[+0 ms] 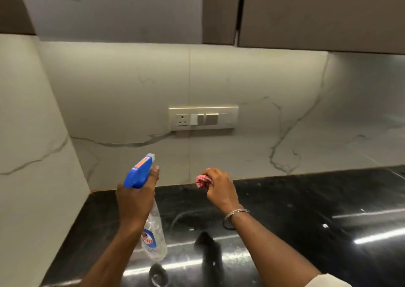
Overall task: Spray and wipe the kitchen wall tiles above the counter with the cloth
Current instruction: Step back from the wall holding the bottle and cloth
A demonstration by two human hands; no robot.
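Note:
My left hand (136, 196) grips a clear spray bottle (154, 236) by its blue trigger head, nozzle aimed up toward the pale marble-look wall tiles (122, 94). One finger rests on the trigger. My right hand (220, 188) is closed around a bunched red-and-white cloth (202, 181), held just above the back edge of the black counter (306, 210), a short way off the tiles. A metal bangle circles my right wrist.
A cream switch-and-socket plate (203, 118) is set in the tiles straight ahead. Brown wall cupboards (317, 13) overhang the top, with a printed paper sheet (114, 8) stuck on the left. A tiled side wall (28, 144) closes the left corner.

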